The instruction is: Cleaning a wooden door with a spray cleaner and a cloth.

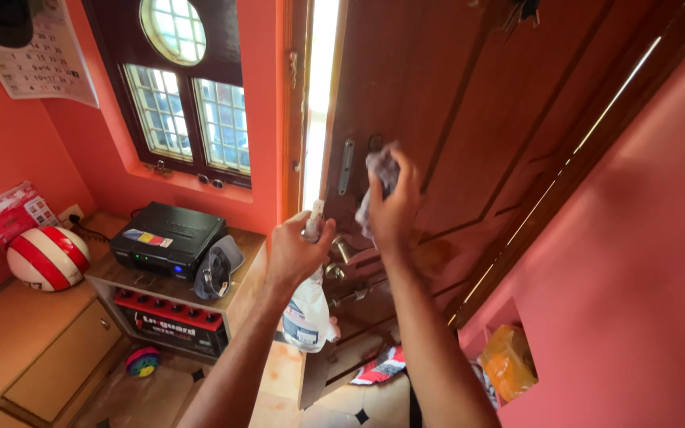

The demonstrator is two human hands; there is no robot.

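Your right hand [394,206] squeezes a grey cloth [380,176] flat on the brown door [453,119] mid-frame to rub it, while your left hand [295,250] grips a spray bottle [308,309], hanging nozzle-up beside it.

Orange-red walls [644,238], a barred arched window [188,111], a low wooden cabinet [33,341], tiled floor [295,396].

Wooden shelf unit [241,247]: black box device [166,236], dark cap [217,269] on top. Low cabinet [9,325]: red-white ball [47,257].
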